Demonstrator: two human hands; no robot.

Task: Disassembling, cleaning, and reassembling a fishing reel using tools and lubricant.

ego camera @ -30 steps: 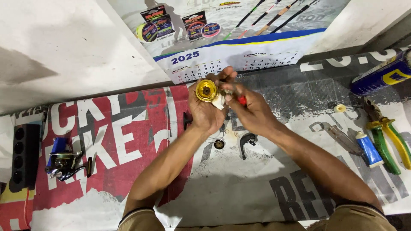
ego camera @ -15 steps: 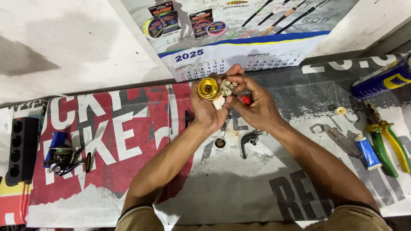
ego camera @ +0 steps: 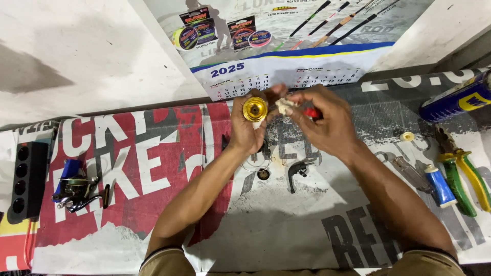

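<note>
Head camera showed the gold spool [ego camera: 254,108] raised above the printed mat [ego camera: 153,153], its round face turned up toward the lens, axis roughly toward the camera. The left hand [ego camera: 248,128] gripped it from below, forearm angled up from the lower left. The right hand [ego camera: 327,122] pinched a whitish wad [ego camera: 284,106] and a red-handled tool [ego camera: 312,113] just beside the spool.

My left hand [ego camera: 245,130] and right hand [ego camera: 327,125] meet above the middle of the printed mat [ego camera: 153,168], a spool [ego camera: 254,109] between them. Below them on the mat lies a small lever [ego camera: 296,171]. A fishing reel [ego camera: 76,186] lies far left, pliers [ego camera: 463,174] far right, and a calendar [ego camera: 286,51] hangs behind.
</note>
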